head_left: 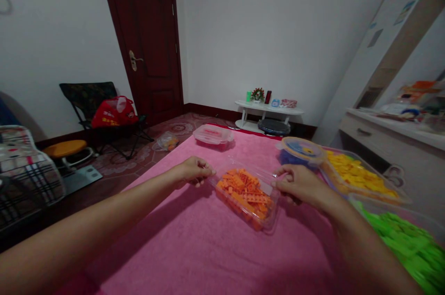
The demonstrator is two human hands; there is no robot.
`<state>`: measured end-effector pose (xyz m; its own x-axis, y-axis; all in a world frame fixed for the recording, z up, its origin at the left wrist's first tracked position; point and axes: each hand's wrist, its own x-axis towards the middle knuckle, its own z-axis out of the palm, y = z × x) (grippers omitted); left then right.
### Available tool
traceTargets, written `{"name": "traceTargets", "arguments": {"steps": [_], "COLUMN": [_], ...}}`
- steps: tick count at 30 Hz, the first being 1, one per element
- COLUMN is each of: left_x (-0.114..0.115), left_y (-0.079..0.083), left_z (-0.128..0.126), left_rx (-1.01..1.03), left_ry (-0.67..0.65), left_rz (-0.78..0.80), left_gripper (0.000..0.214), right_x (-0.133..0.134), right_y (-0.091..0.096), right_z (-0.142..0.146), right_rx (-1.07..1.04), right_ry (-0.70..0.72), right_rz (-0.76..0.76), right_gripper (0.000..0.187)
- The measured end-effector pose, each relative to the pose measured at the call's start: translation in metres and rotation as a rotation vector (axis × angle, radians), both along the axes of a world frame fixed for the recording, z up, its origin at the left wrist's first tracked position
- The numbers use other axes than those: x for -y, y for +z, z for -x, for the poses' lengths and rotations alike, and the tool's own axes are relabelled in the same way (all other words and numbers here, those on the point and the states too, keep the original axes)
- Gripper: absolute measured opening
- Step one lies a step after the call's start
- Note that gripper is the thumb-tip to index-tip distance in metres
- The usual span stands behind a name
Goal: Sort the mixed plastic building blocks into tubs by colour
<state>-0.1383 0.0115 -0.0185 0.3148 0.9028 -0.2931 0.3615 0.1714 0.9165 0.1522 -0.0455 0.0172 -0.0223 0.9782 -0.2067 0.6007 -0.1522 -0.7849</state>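
A clear plastic box (270,221) full of orange bricks (245,193) lies on the pink cloth in the middle. My left hand (193,171) is closed on the box's left far corner. My right hand (295,185) pinches the rim at its right far side. Both arms reach in from the bottom corners.
A lidded clear box with red pieces (213,135) sits farther back. A round tub of blue pieces (299,148), a tray of yellow bricks (361,177) and a tray of green bricks (406,241) line the right. The pink-covered table (194,248) ends at left over the floor.
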Motion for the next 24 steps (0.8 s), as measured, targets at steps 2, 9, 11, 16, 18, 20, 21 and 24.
{"name": "traceTargets", "arguments": {"steps": [2,9,11,16,18,20,21,24], "left_x": [0.000,0.002,0.002,-0.004,-0.005,-0.005,-0.005,-0.001], "left_y": [-0.003,-0.002,-0.001,-0.002,-0.004,-0.005,-0.005,-0.006], "left_z": [-0.002,-0.007,-0.007,-0.007,-0.008,-0.011,-0.012,-0.015], "left_rx": [0.002,0.000,0.003,0.024,0.041,0.047,0.041,0.032], "left_ry": [0.004,0.020,0.012,0.001,-0.014,-0.018,-0.011,0.018], "left_rz": [-0.007,-0.029,-0.012,0.095,0.143,0.154,0.140,0.102], "left_gripper": [0.038,0.039,0.038,0.037,0.036,0.033,0.032,0.027], "right_x": [-0.001,-0.001,0.000,-0.005,-0.008,-0.012,-0.014,-0.016], "right_y": [-0.002,-0.003,-0.003,-0.017,-0.026,-0.035,-0.038,-0.043], "right_z": [-0.006,-0.016,-0.016,-0.022,-0.026,-0.029,-0.030,-0.031], "right_rx": [0.059,0.097,0.070,-0.143,-0.261,-0.346,-0.372,-0.443], "right_ry": [0.029,0.070,0.081,0.096,0.089,0.074,0.061,0.020], "right_rz": [0.010,0.115,0.154,0.213,0.199,0.171,0.158,0.142], "right_gripper": [0.013,0.013,0.008,0.006,0.010,0.012,0.013,0.013]}}
